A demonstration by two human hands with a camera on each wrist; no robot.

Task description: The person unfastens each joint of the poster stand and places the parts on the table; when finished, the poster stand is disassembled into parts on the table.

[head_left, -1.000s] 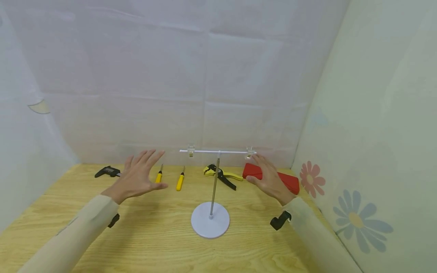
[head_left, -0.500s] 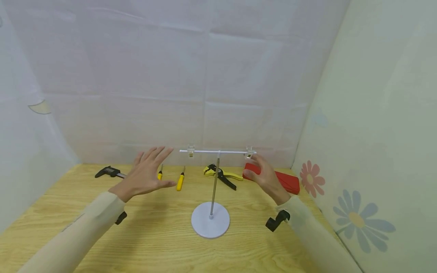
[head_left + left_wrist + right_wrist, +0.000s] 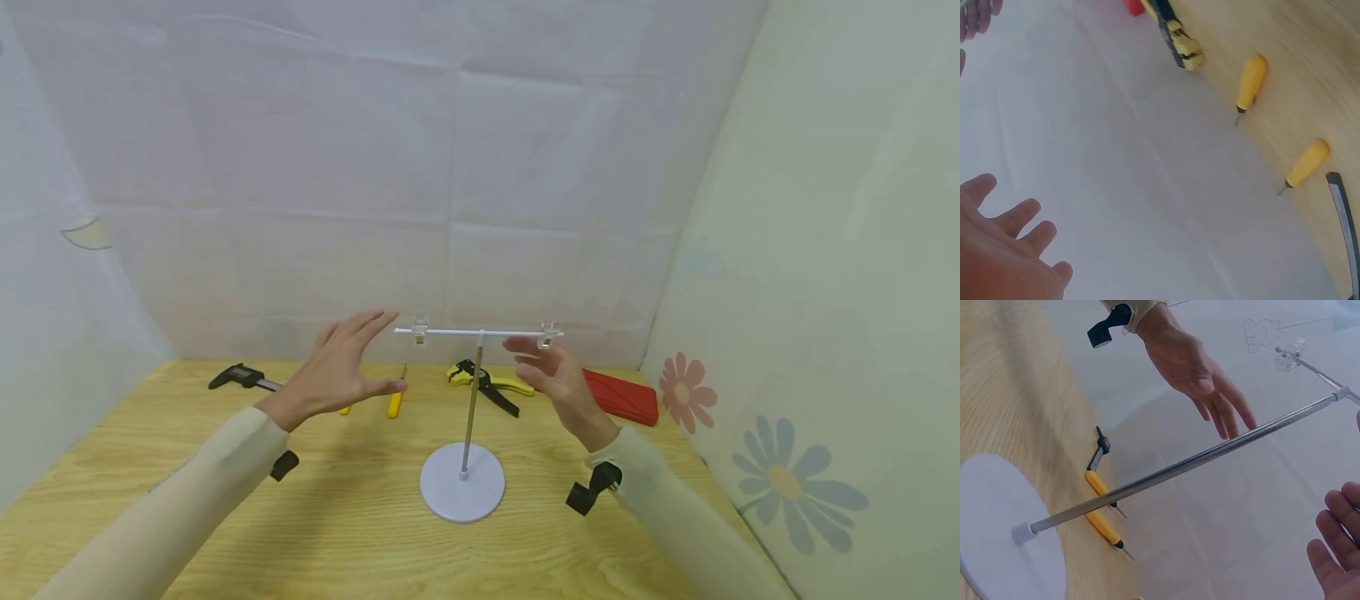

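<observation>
The T-shaped stand (image 3: 462, 483) sits mid-worktop, nearer the right edge; the left hand (image 3: 339, 373), fingers spread and holding nothing, hovers near the crossbar's left clip (image 3: 419, 330); the right hand (image 3: 553, 379), fingers relaxed and empty, is raised just below the right clip (image 3: 547, 334); two yellow screwdrivers (image 3: 395, 400), pliers (image 3: 486, 383) and a red case (image 3: 624, 397) lie along the back edge.

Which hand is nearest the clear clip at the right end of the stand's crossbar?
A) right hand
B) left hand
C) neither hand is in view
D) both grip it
A: the right hand is raised with its fingertips right by the clear clip on the T-stand, while the left hand hovers open off the bar's other end.
</observation>
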